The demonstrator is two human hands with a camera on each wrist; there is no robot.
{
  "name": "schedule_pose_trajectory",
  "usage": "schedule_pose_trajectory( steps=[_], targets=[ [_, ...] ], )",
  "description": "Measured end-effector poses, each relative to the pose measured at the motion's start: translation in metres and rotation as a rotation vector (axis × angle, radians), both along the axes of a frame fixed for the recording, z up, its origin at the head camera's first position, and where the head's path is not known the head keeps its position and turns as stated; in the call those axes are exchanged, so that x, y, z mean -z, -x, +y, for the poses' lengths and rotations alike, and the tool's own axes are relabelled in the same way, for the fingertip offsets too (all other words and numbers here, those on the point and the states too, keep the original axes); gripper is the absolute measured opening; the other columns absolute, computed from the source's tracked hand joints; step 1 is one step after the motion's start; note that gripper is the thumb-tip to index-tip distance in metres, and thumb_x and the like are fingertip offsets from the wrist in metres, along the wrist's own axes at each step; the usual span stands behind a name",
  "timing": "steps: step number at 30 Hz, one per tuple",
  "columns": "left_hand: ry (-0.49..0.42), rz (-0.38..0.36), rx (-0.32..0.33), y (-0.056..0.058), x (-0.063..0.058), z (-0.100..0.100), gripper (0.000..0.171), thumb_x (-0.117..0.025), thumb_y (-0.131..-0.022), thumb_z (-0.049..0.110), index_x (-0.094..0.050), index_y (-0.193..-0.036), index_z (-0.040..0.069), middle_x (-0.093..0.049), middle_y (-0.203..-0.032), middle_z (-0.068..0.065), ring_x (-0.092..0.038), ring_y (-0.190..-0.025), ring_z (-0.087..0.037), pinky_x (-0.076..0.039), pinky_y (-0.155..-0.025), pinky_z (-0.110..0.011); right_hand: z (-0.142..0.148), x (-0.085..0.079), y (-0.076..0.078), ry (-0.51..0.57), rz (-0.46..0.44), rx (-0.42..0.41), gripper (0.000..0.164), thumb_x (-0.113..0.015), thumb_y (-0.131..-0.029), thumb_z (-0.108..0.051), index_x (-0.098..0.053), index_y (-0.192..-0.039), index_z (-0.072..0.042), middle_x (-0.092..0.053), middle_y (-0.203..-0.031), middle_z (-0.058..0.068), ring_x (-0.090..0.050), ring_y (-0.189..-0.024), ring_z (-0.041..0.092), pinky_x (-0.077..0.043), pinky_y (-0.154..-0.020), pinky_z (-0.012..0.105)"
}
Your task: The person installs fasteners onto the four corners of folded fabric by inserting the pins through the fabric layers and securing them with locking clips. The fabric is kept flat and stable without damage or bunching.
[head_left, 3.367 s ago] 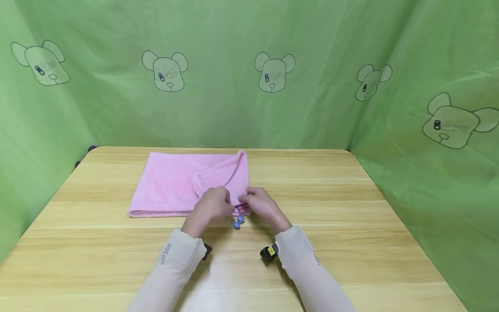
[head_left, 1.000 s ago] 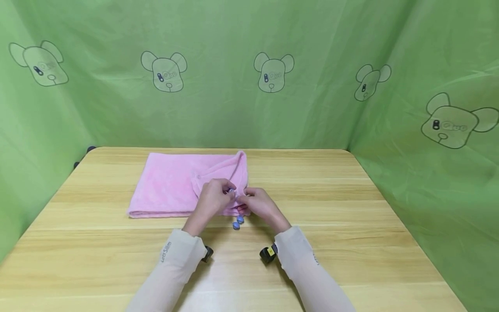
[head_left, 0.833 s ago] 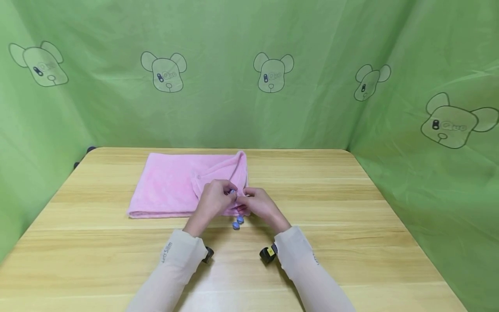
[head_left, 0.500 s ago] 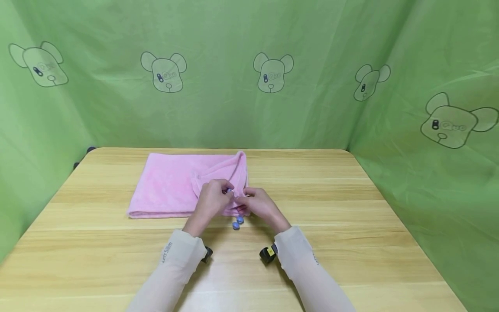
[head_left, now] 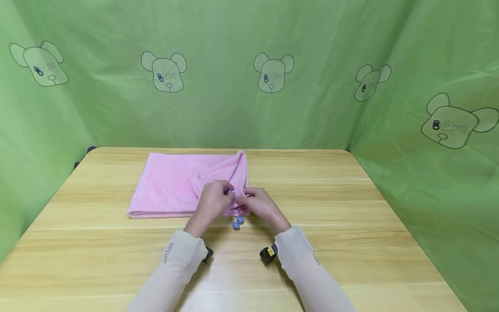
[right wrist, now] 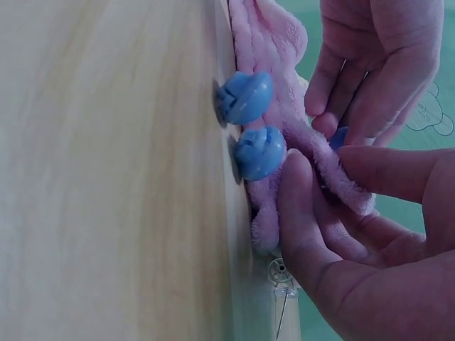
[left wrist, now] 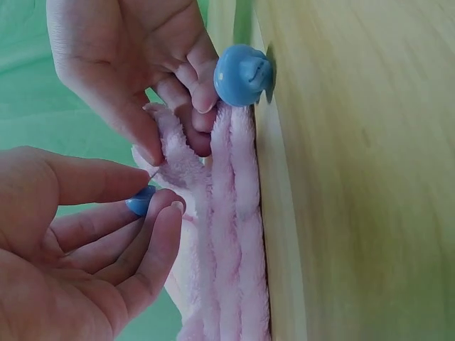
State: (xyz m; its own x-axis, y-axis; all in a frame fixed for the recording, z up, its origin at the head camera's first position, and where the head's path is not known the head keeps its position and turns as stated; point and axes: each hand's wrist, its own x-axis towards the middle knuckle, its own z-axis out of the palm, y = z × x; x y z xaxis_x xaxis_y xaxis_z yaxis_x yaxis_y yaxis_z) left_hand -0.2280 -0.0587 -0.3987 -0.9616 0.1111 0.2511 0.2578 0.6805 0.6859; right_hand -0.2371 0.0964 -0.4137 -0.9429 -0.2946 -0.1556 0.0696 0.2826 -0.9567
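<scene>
A folded pink plush cloth [head_left: 171, 184] lies on the table, its near right corner turned up. My left hand [head_left: 212, 198] pinches a small blue rounded cap [left wrist: 140, 202] beside that corner; in the left wrist view a thin pin-like line shows between forefinger and cloth. My right hand [head_left: 264, 206] grips the cloth corner [right wrist: 348, 186] between thumb and fingers. Two blue mushroom-shaped fasteners, one farther back [head_left: 240, 219] and one nearer [head_left: 236, 225], sit on the table just in front of the cloth's edge. The left fingers partly hide the held cap in the head view.
The light wooden table [head_left: 331, 260] has rounded far corners. Green curtains [head_left: 222, 117] printed with bear heads stand behind it and at both sides. A black camera is strapped at each wrist, the right one [head_left: 268, 255] low over the tabletop.
Since the earliest frame my left hand has shifted slightly back and up from the cloth's front edge, and the blue cap now shows in its fingers. The right hand keeps its hold nearly still.
</scene>
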Motion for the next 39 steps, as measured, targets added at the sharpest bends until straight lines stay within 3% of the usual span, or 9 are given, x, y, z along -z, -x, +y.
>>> schedule_pose_trajectory(
  steps=[4,13,21,32,39],
  targets=[
    [0.002,-0.003,-0.005,-0.0001,0.0000,-0.0001,0.013,-0.072,-0.082,0.003,-0.073,-0.094,0.003,-0.071,-0.084,-0.006,-0.064,-0.074,-0.018,-0.055,-0.071,-0.035,0.0002,0.0012,0.0005,-0.003,-0.002,0.003,0.013,-0.063,-0.091,-0.006,-0.065,-0.097,0.005,-0.068,-0.085,0.017,-0.065,-0.072,0.025,-0.056,-0.066,0.032],
    [0.013,0.068,0.022,0.0005,0.0025,0.0005,0.009,-0.072,-0.080,0.003,-0.073,-0.090,0.002,-0.071,-0.080,-0.005,-0.063,-0.071,-0.018,-0.055,-0.069,-0.036,-0.0011,0.0009,0.0007,0.013,-0.007,0.013,0.009,-0.062,-0.090,-0.004,-0.064,-0.092,0.004,-0.069,-0.080,0.015,-0.066,-0.068,0.021,-0.055,-0.061,0.026],
    [-0.036,0.035,0.003,0.0005,0.0009,-0.0003,0.014,-0.077,-0.078,0.003,-0.070,-0.090,0.006,-0.072,-0.081,-0.005,-0.064,-0.073,-0.017,-0.054,-0.070,-0.036,-0.0010,0.0000,0.0000,0.012,0.003,0.013,0.009,-0.062,-0.089,-0.003,-0.064,-0.092,0.005,-0.069,-0.081,0.017,-0.066,-0.068,0.023,-0.055,-0.060,0.027],
    [-0.008,0.095,0.052,-0.0018,-0.0018,-0.0004,0.013,-0.073,-0.081,0.000,-0.074,-0.094,0.002,-0.073,-0.090,-0.008,-0.065,-0.081,-0.021,-0.054,-0.075,-0.039,0.0001,-0.0014,-0.0006,0.021,-0.009,0.009,0.012,-0.062,-0.090,-0.004,-0.066,-0.096,0.006,-0.068,-0.082,0.016,-0.064,-0.068,0.021,-0.056,-0.062,0.028],
    [-0.010,0.082,0.058,-0.0023,-0.0042,-0.0012,0.012,-0.074,-0.082,0.001,-0.075,-0.093,0.003,-0.073,-0.090,-0.007,-0.066,-0.083,-0.022,-0.053,-0.078,-0.040,0.0002,-0.0005,-0.0001,0.015,-0.007,0.010,0.014,-0.061,-0.091,-0.004,-0.067,-0.099,0.006,-0.068,-0.082,0.015,-0.064,-0.069,0.022,-0.056,-0.063,0.029]
  ],
)
